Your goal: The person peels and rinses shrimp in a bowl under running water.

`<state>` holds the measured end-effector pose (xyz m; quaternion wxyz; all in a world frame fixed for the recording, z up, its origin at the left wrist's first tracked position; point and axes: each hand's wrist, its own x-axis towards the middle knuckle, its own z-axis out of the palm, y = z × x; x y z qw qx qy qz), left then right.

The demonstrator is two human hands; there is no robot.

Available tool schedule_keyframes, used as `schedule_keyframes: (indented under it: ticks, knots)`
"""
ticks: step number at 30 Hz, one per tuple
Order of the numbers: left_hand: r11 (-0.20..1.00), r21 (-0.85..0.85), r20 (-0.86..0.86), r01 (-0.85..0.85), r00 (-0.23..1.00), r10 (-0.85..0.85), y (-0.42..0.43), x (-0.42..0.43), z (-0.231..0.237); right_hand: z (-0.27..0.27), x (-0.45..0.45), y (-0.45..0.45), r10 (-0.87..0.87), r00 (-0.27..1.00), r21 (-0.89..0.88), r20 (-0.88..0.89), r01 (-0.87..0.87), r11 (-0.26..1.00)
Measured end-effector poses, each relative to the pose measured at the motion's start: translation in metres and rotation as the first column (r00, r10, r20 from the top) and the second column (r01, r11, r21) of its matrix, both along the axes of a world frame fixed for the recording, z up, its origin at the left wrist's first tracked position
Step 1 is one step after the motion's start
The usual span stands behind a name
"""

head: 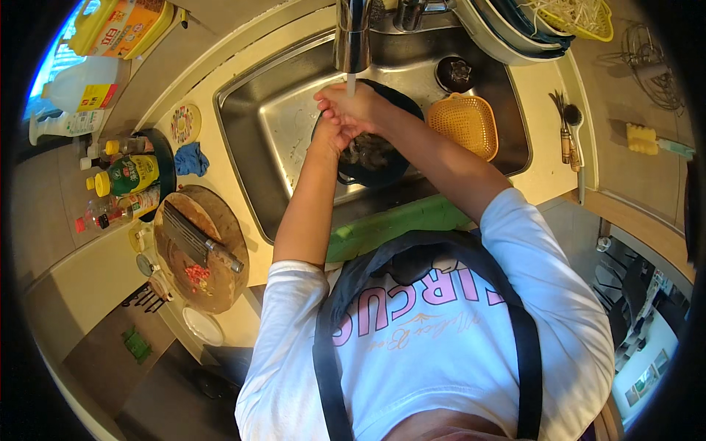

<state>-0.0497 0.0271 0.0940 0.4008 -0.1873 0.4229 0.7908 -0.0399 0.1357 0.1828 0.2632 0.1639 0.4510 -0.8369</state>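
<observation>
My left hand (333, 131) and my right hand (356, 105) touch each other under the metal tap (352, 49), with water running onto them. The right hand lies partly over the left, and the fingers overlap. Beneath them a dark round bowl (400, 168) stands in the stainless steel sink (276, 118), holding wet greyish food (372, 151) that I cannot identify. Whether anything is between my palms is hidden. An orange plastic basket (463, 124) sits in the sink to the right of the bowl, near a dark round object (455, 74).
Left of the sink, a cleaver (187, 234) and chopped red pieces (197, 275) lie on a round wooden board (229, 286). A blue cloth (191, 160) and bottles (132, 173) are beyond. Stacked basins (496, 38) stand back right; small knives and a brush (573, 116) lie at right.
</observation>
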Motion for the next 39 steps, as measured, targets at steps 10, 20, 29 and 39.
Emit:
schedule_keyframes:
  ticks: [10, 20, 29, 39]
  knots:
    - [0.999, -0.022, 0.003, 0.028, 1.000, -0.028, -0.007, -0.009, 0.037, 0.005, -0.004, 0.043, -0.092, 0.980, -0.053, -0.176, 0.084, 0.995]
    - [0.763, -0.642, -0.182, -0.068, 0.981, -0.065, -0.054, 0.030, -0.013, -0.067, 0.023, 0.105, 0.343, 0.881, 0.794, -0.327, 0.059, 0.605]
    - [0.359, -0.929, -0.295, -0.095, 0.774, -0.560, -0.033, 0.093, -0.012, -0.159, 0.039, 0.064, 0.552, 0.818, 0.954, 0.162, -0.273, 0.124]
    - [0.797, -0.588, 0.030, 0.139, 0.988, -0.150, -0.016, 0.076, -0.010, -0.172, 0.063, 0.053, 0.609, 0.790, 0.898, 0.076, -0.319, 0.302]
